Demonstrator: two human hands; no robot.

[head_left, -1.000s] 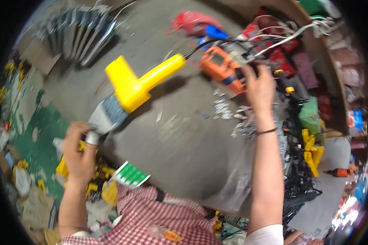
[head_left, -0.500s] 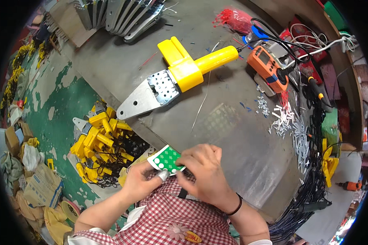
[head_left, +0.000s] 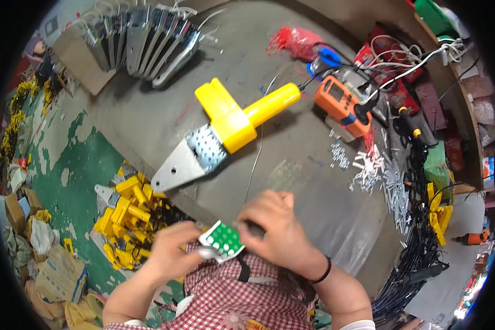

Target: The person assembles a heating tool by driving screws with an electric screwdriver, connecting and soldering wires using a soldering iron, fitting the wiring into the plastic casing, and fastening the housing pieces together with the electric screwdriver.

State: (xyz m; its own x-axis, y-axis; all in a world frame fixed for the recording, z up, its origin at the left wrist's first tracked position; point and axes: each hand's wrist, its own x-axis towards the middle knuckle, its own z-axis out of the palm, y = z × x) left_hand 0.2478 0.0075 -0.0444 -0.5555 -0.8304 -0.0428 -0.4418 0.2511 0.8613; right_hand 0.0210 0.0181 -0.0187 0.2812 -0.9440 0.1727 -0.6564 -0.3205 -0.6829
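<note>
Close in front of my apron I hold a small green sheet [head_left: 223, 240] with white round spots and a white edge, which looks like a sticker sheet. My left hand [head_left: 176, 248] pinches its left side, the thumb lying over the lower corner. At the sheet's right edge is my right hand [head_left: 278, 231], its fingers curled together; whatever is between the fingertips is hidden. Beyond both hands, a yellow tool [head_left: 228, 124] with a perforated metal box and a pointed grey metal plate lies on the grey bench [head_left: 297, 181], touched by neither hand.
An orange meter-like device [head_left: 344, 107] stands at the right, near small screws [head_left: 340, 156] and white sleeves [head_left: 367, 170]. Grey metal plates [head_left: 159, 47] stand in a row at the far left. Several yellow tools [head_left: 124, 212] are heaped below the bench's left edge. Dark cables [head_left: 404, 280] hang at right.
The view has shifted, so the bench things sit further left. The sheet is tilted differently and sits slightly lower, and my right hand has moved a little off its face toward the edge.
</note>
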